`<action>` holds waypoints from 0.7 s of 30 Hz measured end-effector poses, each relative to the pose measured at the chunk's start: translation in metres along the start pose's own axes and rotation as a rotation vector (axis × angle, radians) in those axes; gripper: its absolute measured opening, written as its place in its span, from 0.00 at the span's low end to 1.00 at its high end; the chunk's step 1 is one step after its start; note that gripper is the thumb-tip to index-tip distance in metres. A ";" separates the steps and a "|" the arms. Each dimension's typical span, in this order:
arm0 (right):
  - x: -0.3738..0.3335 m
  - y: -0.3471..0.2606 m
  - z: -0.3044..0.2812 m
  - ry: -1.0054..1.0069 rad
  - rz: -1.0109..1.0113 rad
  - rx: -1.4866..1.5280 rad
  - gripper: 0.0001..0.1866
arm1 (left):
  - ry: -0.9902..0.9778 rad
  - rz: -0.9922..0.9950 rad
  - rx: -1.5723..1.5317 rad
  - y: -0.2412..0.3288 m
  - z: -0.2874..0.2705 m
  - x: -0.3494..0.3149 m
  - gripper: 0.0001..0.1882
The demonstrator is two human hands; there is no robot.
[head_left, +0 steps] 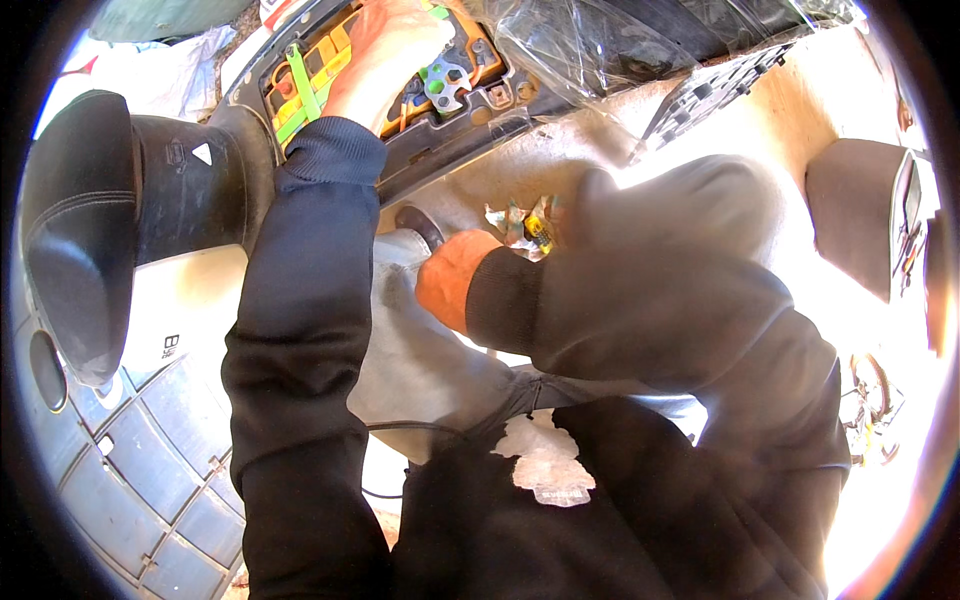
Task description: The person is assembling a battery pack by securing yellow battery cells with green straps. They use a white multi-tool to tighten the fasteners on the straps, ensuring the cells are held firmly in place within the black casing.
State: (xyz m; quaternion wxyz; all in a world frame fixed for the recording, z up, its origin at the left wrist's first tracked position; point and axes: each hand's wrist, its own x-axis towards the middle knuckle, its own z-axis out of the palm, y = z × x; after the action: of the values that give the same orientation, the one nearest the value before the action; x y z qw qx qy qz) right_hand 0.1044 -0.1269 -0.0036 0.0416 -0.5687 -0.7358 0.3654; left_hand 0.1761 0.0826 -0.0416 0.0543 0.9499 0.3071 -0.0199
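Note:
My left hand [388, 55] reaches over an open black compartment [435, 150] at the top of the view. Its fingers run toward the upper edge and cannot be made out. Beneath and beside it are yellow-orange blocks [325, 52], a bright green strap [300, 82] and orange wires. A grey piece with round holes and green spots [445, 82] lies just right of the hand. My right hand [455, 280] rests by my grey trouser leg [425, 370], back of the hand up, with its fingers hidden. I cannot tell whether either hand holds anything.
A black padded seat [80, 240] stands at the left, above blue-grey panels [140, 480]. Clear plastic sheeting [560, 50] and a black grille [710, 95] are at the upper right. Crumpled wrappers [520, 225] lie beyond my right hand. A dark box-shaped thing [855, 210] stands far right.

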 end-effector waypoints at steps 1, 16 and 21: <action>0.000 0.000 0.000 0.000 -0.002 -0.006 0.11 | -0.015 0.005 -0.099 -0.003 0.003 0.002 0.15; 0.004 -0.003 -0.004 -0.064 0.017 -0.029 0.11 | 0.048 -0.083 -0.237 0.017 -0.026 -0.022 0.12; 0.005 -0.003 -0.002 -0.030 0.026 0.001 0.11 | 0.022 0.022 -0.066 0.013 -0.013 -0.015 0.13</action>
State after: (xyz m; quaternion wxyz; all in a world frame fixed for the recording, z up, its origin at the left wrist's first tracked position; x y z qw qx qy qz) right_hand 0.1012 -0.1224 -0.0023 0.0262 -0.5727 -0.7286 0.3748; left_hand 0.1717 0.0646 -0.0265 0.0826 0.9511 0.2977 0.0013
